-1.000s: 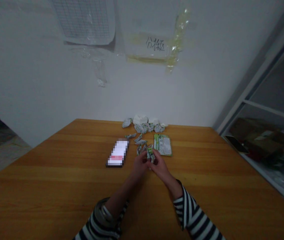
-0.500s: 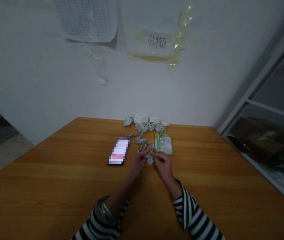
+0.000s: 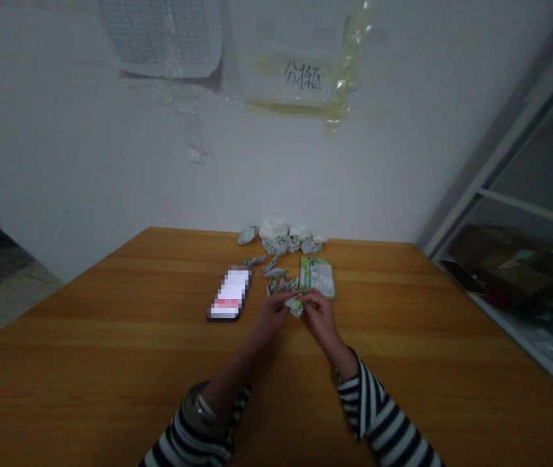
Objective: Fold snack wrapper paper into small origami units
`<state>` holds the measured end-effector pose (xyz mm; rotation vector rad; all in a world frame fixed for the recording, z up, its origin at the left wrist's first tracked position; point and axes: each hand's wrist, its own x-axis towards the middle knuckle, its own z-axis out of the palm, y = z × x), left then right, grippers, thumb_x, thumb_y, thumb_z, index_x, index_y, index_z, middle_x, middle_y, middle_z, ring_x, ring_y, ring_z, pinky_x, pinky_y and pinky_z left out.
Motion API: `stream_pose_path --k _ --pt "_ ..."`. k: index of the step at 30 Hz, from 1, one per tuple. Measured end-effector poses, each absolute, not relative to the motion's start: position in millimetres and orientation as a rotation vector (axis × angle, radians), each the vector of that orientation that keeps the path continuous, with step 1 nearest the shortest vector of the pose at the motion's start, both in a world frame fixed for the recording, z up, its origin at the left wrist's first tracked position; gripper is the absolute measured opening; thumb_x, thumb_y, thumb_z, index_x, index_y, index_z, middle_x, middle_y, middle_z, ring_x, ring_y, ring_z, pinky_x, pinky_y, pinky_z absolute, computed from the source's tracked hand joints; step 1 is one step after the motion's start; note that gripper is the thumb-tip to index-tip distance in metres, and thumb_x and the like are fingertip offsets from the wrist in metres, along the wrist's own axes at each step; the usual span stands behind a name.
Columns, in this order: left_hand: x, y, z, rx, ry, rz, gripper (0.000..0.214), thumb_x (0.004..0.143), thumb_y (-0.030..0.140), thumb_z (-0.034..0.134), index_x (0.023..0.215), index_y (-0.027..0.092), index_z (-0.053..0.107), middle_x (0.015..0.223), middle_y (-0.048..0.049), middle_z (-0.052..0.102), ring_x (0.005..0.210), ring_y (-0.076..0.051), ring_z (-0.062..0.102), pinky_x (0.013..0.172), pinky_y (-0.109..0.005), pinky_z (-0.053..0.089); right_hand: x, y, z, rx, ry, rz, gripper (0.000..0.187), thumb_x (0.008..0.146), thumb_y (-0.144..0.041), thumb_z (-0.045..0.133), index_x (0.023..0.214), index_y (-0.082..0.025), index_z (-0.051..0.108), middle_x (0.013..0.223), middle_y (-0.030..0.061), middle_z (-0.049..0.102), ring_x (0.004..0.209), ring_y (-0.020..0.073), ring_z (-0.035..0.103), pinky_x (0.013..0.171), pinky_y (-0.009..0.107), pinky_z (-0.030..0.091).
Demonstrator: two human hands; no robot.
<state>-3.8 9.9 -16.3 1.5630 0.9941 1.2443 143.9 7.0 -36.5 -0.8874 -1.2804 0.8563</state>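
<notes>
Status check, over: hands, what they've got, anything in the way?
Left hand and right hand both gripping one small printed piece. More folded pieces just beyond. Phone off left, apart from both hands.

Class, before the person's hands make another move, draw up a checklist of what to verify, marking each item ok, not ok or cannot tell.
1. Left hand on the small printed piece: ok, at its left side.
2. Right hand on the same piece: ok, at its right side.
3. Held piece fully visible: not ok, the hands partly cover it.
4. Phone apart from both hands: ok, it lies to their left.
5. Flat green-and-white packet untouched by the right hand: cannot tell, they overlap in this view.
6. Crumpled bundles apart from the hands: ok, they sit near the wall.
</notes>
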Motion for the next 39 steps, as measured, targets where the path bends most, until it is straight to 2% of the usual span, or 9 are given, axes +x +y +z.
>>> stream_pose_path --k 6,11,13,16,18,25,30,35,39 --pt "-8 9 -16 1.548 1.053 1.328 0.035 0.071 0.003 0.054 0.094 0.017 0.077 0.113 -0.0084 0.072 0.114 -0.027 0.061 0.108 -0.045 0.038 143 9 -38 -0.794 -1.404 0.954 0.021 0.071 -0.016 0.06 0.069 -0.027 0.076 0.087 0.0027 0.064 0.09 0.0202 0.058 0.082 0.032 0.044" --pt "-2 3 -7 1.297 0.724 1.236 0.056 0.066 0.013 0.067 0.122 0.021 0.064 0.13 -0.0092 0.062 0.119 -0.028 0.057 0.103 -0.043 0.041 148 13 -43 -0.883 -1.195 0.854 0.024 0.066 -0.013 0.054 0.06 -0.026 0.073 0.083 0.0021 0.063 0.084 0.0196 0.058 0.078 0.031 0.044" --pt "0 2 -5 1.159 0.702 1.184 0.058 0.069 0.023 0.071 0.125 0.02 0.062 0.128 -0.0105 0.063 0.115 -0.028 0.059 0.096 -0.04 0.046 151 12 -41 -0.915 -1.2 0.794 0.026 0.066 -0.012 0.052 0.058 -0.026 0.072 0.082 0.0023 0.064 0.083 0.0196 0.058 0.077 0.031 0.044" --pt "-2 4 -6 1.121 0.907 1.153 0.05 0.074 0.042 0.07 0.116 0.014 0.068 0.11 -0.0124 0.071 0.1 -0.027 0.065 0.083 -0.036 0.05 149 6 -33 -0.915 -1.332 0.709 0.032 0.069 -0.009 0.049 0.062 -0.026 0.075 0.083 0.0035 0.065 0.085 0.0198 0.059 0.077 0.032 0.044" --pt "-5 7 -9 1.18 1.042 1.148 0.049 0.071 0.048 0.072 0.104 0.012 0.073 0.097 -0.011 0.074 0.09 -0.025 0.065 0.077 -0.034 0.05 146 1 -28 -0.906 -1.414 0.659 0.035 0.071 -0.008 0.048 0.067 -0.028 0.077 0.083 0.0038 0.066 0.085 0.0198 0.059 0.078 0.032 0.044" --pt "-11 10 -17 0.968 0.905 1.113 0.045 0.058 0.045 0.083 0.087 0.011 0.076 0.078 -0.008 0.074 0.067 -0.017 0.065 0.067 -0.028 0.049 141 -7 -21 -0.941 -1.479 0.591 0.037 0.075 -0.006 0.05 0.073 -0.03 0.078 0.08 0.0038 0.068 0.082 0.0206 0.059 0.078 0.034 0.044" --pt "-11 7 -17 0.832 0.851 1.085 0.045 0.055 0.039 0.086 0.086 0.009 0.076 0.079 -0.0109 0.073 0.065 -0.017 0.065 0.066 -0.028 0.051 140 -9 -18 -0.937 -1.494 0.556 0.037 0.074 -0.006 0.05 0.071 -0.03 0.078 0.078 0.0034 0.069 0.082 0.021 0.059 0.077 0.034 0.044" --pt "-11 11 -11 1.147 0.974 1.125 0.048 0.061 0.043 0.082 0.096 0.011 0.076 0.08 -0.0075 0.074 0.075 -0.021 0.066 0.073 -0.031 0.05 143 -6 -23 -0.959 -1.318 0.555 0.033 0.074 -0.008 0.051 0.07 -0.028 0.077 0.08 0.0036 0.069 0.082 0.0204 0.061 0.077 0.033 0.045" --pt "-8 8 -5 1.384 0.946 1.052 0.034 0.064 0.041 0.078 0.085 0.014 0.078 0.075 -0.0034 0.074 0.076 -0.022 0.067 0.075 -0.032 0.051 147 -3 -25 -0.989 -1.172 0.577 0.028 0.075 -0.01 0.053 0.068 -0.025 0.076 0.081 0.0041 0.068 0.082 0.0203 0.062 0.078 0.033 0.046"
